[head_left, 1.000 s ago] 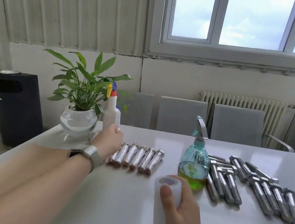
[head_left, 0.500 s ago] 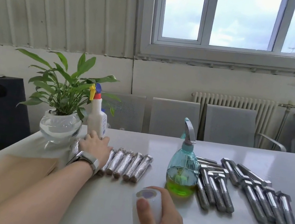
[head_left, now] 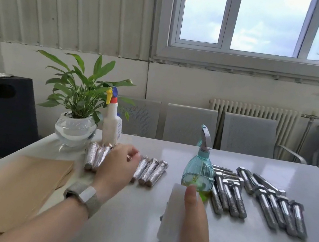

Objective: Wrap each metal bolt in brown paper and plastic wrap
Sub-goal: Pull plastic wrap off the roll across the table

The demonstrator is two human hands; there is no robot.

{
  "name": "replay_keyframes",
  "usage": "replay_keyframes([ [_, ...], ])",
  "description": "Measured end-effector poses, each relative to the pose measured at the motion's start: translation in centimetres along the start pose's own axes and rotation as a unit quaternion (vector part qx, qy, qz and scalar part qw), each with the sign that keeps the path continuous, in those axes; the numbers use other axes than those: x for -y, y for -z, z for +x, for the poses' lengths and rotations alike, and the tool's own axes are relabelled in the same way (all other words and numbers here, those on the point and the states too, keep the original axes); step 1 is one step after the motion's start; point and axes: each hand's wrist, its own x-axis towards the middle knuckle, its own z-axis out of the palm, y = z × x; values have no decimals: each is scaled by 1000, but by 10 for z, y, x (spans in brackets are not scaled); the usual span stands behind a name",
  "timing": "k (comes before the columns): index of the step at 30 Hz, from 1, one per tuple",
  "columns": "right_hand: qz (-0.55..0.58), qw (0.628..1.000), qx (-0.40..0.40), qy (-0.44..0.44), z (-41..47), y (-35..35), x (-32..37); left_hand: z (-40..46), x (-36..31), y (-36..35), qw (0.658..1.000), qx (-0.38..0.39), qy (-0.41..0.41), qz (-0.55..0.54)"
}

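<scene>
A row of several wrapped bolts (head_left: 150,171) lies on the grey table (head_left: 138,213), shiny with plastic wrap. My left hand (head_left: 117,167) hovers over the middle of that row with its fingers loosely bent and nothing visible in them; it hides a few of the wrapped bolts. More wrapped bolts (head_left: 95,155) show to its left. My right hand (head_left: 197,232) grips a white roll of plastic wrap (head_left: 174,215) standing near the table's front, thumb on its side. Several bare metal bolts (head_left: 279,208) lie at the right. A stack of brown paper (head_left: 14,187) lies at the left under my forearm.
A teal spray bottle (head_left: 198,173) with green liquid stands just behind the roll, next to the bare bolts. A potted plant (head_left: 75,127) and a white spray bottle (head_left: 111,126) stand at the back left. Grey chairs (head_left: 248,134) line the far edge, and a black bin (head_left: 6,113) stands on the floor at the left.
My left hand has drawn back from the left end of the wrapped row to over its middle. My right hand keeps its hold on the roll.
</scene>
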Motion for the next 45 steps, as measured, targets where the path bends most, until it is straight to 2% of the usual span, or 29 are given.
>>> replay_keyframes([
  [4,28,999,-13,-10,-1,4,3,-67,-21,-8,989,110,-7,-98],
  [9,21,1000,-5,5,0,9,2,-100,-24,-23,970,150,18,-191],
  [13,-9,998,-16,52,2,9,0,-103,-21,-24,976,108,-12,-189],
  [17,-21,997,-12,70,4,10,-2,-99,-12,-24,978,89,6,-190],
  [23,-7,998,-3,64,5,10,-4,-93,-6,-26,920,115,151,-342],
  [27,18,998,14,57,4,11,-3,-91,-4,-26,882,150,192,-404],
  [30,20,997,32,63,4,12,-3,-89,-2,-25,869,176,215,-409],
  [37,17,996,44,71,3,13,-2,-94,-8,-26,903,211,168,-334],
  [45,18,997,30,73,2,11,-2,-93,-8,-25,957,110,58,-262],
])
